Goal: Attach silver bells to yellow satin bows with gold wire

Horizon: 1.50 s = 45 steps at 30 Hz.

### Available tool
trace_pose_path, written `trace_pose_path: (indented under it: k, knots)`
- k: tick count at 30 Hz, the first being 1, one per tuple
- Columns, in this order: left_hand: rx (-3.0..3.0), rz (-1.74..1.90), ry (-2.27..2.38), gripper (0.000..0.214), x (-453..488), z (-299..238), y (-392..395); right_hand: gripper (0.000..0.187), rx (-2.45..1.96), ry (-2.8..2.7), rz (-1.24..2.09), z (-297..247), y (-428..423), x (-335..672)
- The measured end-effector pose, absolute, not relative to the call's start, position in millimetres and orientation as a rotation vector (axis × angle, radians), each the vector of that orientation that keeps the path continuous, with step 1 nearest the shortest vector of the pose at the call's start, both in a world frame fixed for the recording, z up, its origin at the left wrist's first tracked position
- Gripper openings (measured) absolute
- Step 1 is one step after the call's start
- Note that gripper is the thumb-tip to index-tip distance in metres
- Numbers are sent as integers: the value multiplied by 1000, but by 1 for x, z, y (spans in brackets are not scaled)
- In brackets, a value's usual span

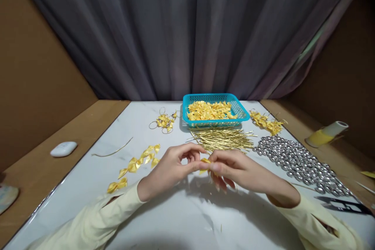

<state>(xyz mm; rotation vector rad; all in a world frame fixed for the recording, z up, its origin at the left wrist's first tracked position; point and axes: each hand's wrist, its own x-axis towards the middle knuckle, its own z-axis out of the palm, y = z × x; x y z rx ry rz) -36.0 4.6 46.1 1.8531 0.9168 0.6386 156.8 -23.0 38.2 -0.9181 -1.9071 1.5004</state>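
Observation:
Over the middle of the white table, my left hand (184, 160) and my right hand (230, 166) meet at a small yellow ribbon bow (205, 161). The left thumb and fingers pinch one side of it. From the other side, my right thumb and forefinger grip it, with the remaining right fingers hanging below. Most of the bow is hidden by the fingers. Just beyond the hands lies a pile of gold twist ties (222, 138). Several loose yellow bows (134, 164) are scattered to the left of my left hand.
A blue basket (216, 124) of yellow bows stands at the back. Beside it lie bows with gold loops (165, 122) and another bow pile (266, 122). Silver beads (301, 164), black snips (344, 205) and a thread cone (326, 133) are at right; a white case (63, 149) is at left.

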Motion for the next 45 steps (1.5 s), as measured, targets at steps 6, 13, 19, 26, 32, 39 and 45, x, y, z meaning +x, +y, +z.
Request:
trace_pose_path:
  k: [6,13,19,26,32,39,45]
  knots:
    - [1807,776,899,19,-35,42,5,33,-841,-1752,1676,39,-23,157]
    - [2256,1029,933,11,-36,40,-3,33,-871,-1476,1830,36,-24,147]
    - [2359,953,754,17,-36,36,-8,43,-1021,-1445,1691,31,-29,143]
    - [2227,795,821,13,-31,46,-14,42,-1206,-1433,1370,25,-34,137]
    - [2040,742,988,18,-29,53,-12,43,-1150,-1504,1471,30,-35,138]
    - [1798,600,1045,28,-33,58,-10,42,-1309,-1832,810,45,-23,161]
    - [1654,512,973,32,-33,56,-8,30,-1108,-2154,749,45,-19,162]
